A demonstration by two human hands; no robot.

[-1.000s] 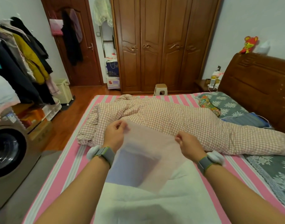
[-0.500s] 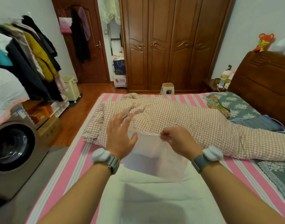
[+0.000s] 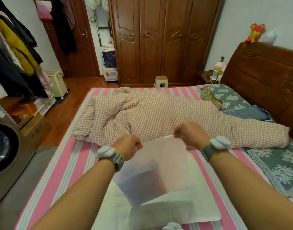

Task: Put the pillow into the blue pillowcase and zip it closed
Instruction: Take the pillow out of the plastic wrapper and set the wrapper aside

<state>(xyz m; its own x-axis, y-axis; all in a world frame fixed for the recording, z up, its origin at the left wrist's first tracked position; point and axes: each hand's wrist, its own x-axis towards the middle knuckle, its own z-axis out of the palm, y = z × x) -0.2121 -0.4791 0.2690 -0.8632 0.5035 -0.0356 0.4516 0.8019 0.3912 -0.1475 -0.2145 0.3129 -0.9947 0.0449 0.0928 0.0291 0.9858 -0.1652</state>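
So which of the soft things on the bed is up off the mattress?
The thin pale translucent fabric sheet, pinched at its top corners by the left hand and right hand. The white pillow and pink checked quilt lie flat.

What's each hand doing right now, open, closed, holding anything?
Left hand: closed, pinching the pillowcase at its top corner.
Right hand: closed, pinching the other top corner.

Checked quilt (image 3: 167, 117) crumpled on striped bed (image 3: 72, 156) (pink/grey), wardrobe (image 3: 159, 39) behind, stool (image 3: 161, 81) btwn.
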